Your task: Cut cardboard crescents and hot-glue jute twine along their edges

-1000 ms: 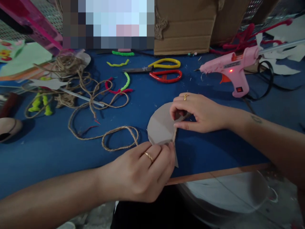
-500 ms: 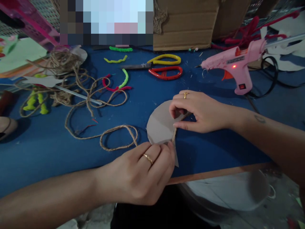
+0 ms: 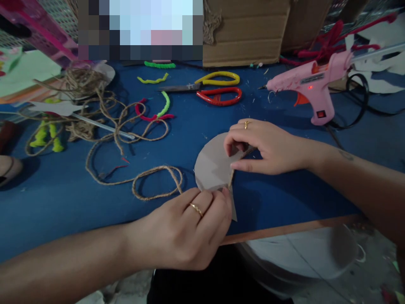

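Evidently the grey cutout (image 3: 210, 166) is a light thing, thin as card, lying near the centre of the frame on the blue bench (image 3: 284, 198), with a rounded body and a pointed tail (image 3: 234, 214) reaching down toward the bench's wooden edge. It looks stiff enough to keep its shape flat, yet likely to crease at that narrow tail, so the broad round part seems the safer place to press or hold.

Along its right side runs a length of twine (image 3: 232, 175), which should be limp, nearly weightless and rough enough not to slip; it is best pinched close to the card's edge, where little slack can wander. A loose loop of twine (image 3: 157, 183) lies left of centre, just beside the left hand.

The left hand (image 3: 190, 230), low in the middle of the frame, has its fingertips drawn together on the twine at the card's edge. The right hand (image 3: 262, 147), right of centre, curls over the card's upper right side, thumb at the edge; how firmly it grips cannot be told. The hands are apart from each other. In the upper right, the pink glue gun (image 3: 311, 84) shows a red light.
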The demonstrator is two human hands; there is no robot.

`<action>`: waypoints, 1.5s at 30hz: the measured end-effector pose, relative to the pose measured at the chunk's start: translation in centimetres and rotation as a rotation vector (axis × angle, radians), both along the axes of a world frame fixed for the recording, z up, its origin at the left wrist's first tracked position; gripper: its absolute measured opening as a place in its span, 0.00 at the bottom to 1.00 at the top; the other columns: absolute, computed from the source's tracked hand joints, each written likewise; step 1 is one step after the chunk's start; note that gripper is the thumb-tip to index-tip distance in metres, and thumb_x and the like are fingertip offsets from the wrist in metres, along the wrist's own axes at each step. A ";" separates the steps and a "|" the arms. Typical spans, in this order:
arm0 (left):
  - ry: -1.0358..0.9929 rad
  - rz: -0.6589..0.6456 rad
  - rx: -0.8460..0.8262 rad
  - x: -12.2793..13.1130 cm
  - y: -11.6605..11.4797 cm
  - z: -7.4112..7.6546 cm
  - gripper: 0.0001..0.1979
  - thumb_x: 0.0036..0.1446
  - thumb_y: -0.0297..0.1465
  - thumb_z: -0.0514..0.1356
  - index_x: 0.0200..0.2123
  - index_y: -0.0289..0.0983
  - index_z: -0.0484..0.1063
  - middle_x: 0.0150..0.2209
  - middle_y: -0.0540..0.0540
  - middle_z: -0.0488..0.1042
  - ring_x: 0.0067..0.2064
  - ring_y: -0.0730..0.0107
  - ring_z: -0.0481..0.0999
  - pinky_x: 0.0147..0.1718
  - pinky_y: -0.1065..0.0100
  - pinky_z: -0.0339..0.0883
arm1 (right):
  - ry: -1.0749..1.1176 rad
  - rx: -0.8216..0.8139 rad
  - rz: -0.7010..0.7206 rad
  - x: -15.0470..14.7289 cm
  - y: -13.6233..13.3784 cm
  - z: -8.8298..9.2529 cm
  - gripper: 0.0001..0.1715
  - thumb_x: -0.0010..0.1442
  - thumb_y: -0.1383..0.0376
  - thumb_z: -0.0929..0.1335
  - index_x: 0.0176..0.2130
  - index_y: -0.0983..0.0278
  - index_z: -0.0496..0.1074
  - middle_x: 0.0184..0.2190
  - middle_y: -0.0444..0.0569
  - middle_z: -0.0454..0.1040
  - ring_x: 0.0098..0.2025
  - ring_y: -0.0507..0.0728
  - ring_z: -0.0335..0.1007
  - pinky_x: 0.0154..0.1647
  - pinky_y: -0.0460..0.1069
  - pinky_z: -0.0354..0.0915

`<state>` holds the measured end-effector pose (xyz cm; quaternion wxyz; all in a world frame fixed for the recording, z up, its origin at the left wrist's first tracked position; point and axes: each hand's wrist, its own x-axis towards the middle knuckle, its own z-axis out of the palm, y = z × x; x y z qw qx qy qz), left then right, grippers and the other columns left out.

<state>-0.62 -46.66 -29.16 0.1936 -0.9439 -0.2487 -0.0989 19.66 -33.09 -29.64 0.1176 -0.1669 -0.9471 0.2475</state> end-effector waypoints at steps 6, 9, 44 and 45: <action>0.009 -0.076 0.013 -0.2 0.4 0.0 0.12 0.57 0.23 0.54 0.43 0.27 0.73 0.36 0.40 0.75 0.34 0.63 0.75 0.29 0.64 0.71 | -0.008 0.082 0.000 -0.2 -0.4 -0.3 0.17 0.54 0.54 0.69 0.35 0.63 0.64 0.30 0.46 0.66 0.33 0.54 0.58 0.36 0.49 0.54; 0.010 -0.078 0.008 -0.3 0.5 0.0 0.13 0.58 0.23 0.54 0.44 0.26 0.72 0.35 0.40 0.75 0.34 0.63 0.75 0.28 0.64 0.71 | -0.019 0.091 -0.006 -0.3 -0.4 -0.3 0.18 0.53 0.54 0.69 0.35 0.64 0.63 0.31 0.46 0.66 0.33 0.54 0.58 0.37 0.48 0.54; -0.054 -0.109 0.007 0.3 0.6 -0.3 0.14 0.58 0.22 0.53 0.44 0.20 0.71 0.37 0.38 0.77 0.33 0.63 0.77 0.22 0.67 0.70 | -0.039 0.158 -0.029 -0.5 -0.9 -0.4 0.23 0.53 0.49 0.68 0.34 0.64 0.62 0.31 0.46 0.64 0.33 0.54 0.56 0.37 0.49 0.53; -0.058 -0.106 0.002 0.3 0.6 -0.3 0.14 0.58 0.22 0.53 0.44 0.20 0.71 0.37 0.38 0.77 0.33 0.63 0.77 0.22 0.66 0.70 | -0.041 0.160 -0.029 -0.5 -0.9 -0.4 0.23 0.53 0.49 0.68 0.34 0.64 0.62 0.31 0.46 0.64 0.33 0.54 0.56 0.37 0.49 0.53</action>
